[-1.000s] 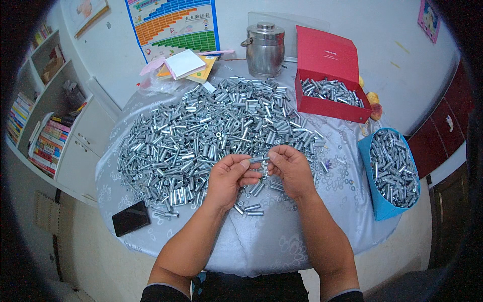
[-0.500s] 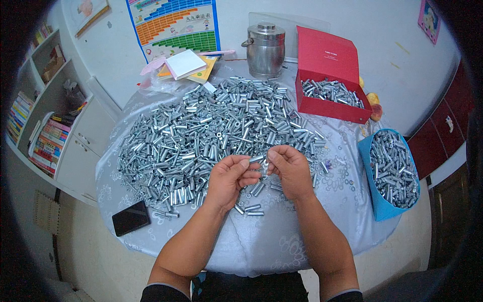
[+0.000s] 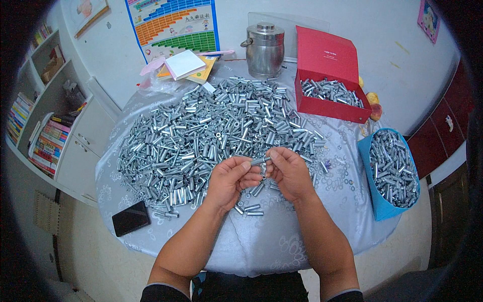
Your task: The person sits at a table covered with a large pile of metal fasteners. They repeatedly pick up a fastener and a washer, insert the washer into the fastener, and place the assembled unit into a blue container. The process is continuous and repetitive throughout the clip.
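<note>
Between my two hands a short silvery metal tube (image 3: 258, 161) is held nearly level, just above the near edge of a wide pile of similar tubes (image 3: 201, 131). My left hand (image 3: 231, 181) pinches its left end between thumb and fingers. At the other end, my right hand (image 3: 291, 175) has its thumb and forefinger closed on the tube's tip; whether a smaller part is there too is hidden by the fingers. A few loose tubes (image 3: 253, 213) lie on the cloth below my left hand. Small rings or nuts are mixed into the pile.
To the right stand a blue bin (image 3: 371, 186) and an open red box (image 3: 329, 111), both holding metal pieces. A steel pot (image 3: 265, 53) and notebooks (image 3: 186, 64) are at the back. A black phone (image 3: 131, 219) rests near the left edge of the cloth-covered table (image 3: 236, 251).
My right hand's fingertips have met the tube's right end, and the tube has tilted and shifted slightly to the right. My left hand keeps its pinch.
</note>
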Demonstrator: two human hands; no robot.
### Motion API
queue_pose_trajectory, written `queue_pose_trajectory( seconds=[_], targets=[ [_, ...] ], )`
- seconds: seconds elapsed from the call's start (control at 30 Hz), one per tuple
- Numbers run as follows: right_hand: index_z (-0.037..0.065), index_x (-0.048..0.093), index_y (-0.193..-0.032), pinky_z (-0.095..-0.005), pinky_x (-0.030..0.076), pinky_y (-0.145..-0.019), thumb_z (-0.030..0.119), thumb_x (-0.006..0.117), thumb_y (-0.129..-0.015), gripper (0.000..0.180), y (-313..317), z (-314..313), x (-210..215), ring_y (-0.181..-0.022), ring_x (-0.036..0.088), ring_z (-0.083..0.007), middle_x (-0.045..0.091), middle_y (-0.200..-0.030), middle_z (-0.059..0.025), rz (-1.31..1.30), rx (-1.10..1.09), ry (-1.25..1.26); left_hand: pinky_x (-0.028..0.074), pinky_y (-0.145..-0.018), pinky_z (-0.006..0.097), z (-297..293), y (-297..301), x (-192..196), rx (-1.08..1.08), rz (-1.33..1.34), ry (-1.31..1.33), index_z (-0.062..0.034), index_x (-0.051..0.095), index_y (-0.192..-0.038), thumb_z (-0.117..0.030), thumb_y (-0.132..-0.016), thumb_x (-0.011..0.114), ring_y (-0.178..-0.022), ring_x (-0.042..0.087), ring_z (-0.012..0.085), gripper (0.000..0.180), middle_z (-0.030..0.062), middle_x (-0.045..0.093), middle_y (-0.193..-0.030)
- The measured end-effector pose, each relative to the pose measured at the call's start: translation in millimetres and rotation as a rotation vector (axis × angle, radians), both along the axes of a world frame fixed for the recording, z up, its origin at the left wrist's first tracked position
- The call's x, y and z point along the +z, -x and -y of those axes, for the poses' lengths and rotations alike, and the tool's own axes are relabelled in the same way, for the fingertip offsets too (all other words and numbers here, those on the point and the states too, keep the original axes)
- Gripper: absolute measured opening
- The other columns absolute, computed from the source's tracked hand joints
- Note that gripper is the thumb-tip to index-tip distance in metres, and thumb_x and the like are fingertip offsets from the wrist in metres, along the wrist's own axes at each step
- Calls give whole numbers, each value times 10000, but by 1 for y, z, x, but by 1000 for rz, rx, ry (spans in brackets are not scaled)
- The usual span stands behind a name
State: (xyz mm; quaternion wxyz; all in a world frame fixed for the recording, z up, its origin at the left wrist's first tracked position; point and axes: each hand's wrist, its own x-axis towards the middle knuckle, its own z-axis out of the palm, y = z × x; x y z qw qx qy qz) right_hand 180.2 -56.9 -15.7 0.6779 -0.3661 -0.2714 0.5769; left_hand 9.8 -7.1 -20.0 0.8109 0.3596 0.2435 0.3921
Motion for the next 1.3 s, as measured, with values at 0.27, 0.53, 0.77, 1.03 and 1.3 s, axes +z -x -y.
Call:
queue_pose_trajectory(
  seconds=[0.27, 0.53, 0.77, 1.03, 1.3],
  targets=[
    [-24, 617, -996, -253, 485, -595, 133, 567, -946, 172, 10, 2, 8, -636, 564, -105, 600, -770, -43, 318, -182, -7, 606, -668, 289, 0, 0, -3, -3, 28, 34, 31, 576, -1071, -93, -946, 555, -770, 704, 227, 177, 176, 682, -930],
    [-21, 654, -950, -216, 460, -595, 124, 605, -923, 155, 12, 4, 8, -638, 557, -85, 608, -778, -38, 470, -222, -42, 604, -661, 280, 0, 0, -3, -10, 79, 100, 24, 595, -1058, -100, -951, 541, -772, 704, 205, 172, 159, 688, -927],
    [-11, 680, -996, -210, 463, -604, 127, 638, -902, 172, 13, 6, 10, -680, 573, -78, 647, -852, -57, 534, -224, -48, 604, -667, 279, 1, 0, -2, -14, 123, 133, 23, 592, -1062, -103, -954, 538, -777, 704, 199, 174, 159, 689, -937],
    [-11, 693, -948, -287, 472, -683, 132, 635, -881, 168, 1, 4, 8, -742, 591, -153, 646, -837, -91, 869, -320, -45, 599, -673, 277, 0, 0, -3, 0, 144, 170, 15, 590, -1050, -102, -951, 541, -784, 702, 200, 160, 160, 687, -955],
    [60, 709, -865, -430, 483, -765, 158, 680, -777, 135, -25, 9, -1, -827, 606, -320, 636, -828, -137, 1631, -226, -69, 595, -676, 279, -1, 2, -2, 62, 131, 135, 10, 580, -1053, -111, -958, 536, -777, 700, 203, 161, 163, 682, -956]
  ],
)
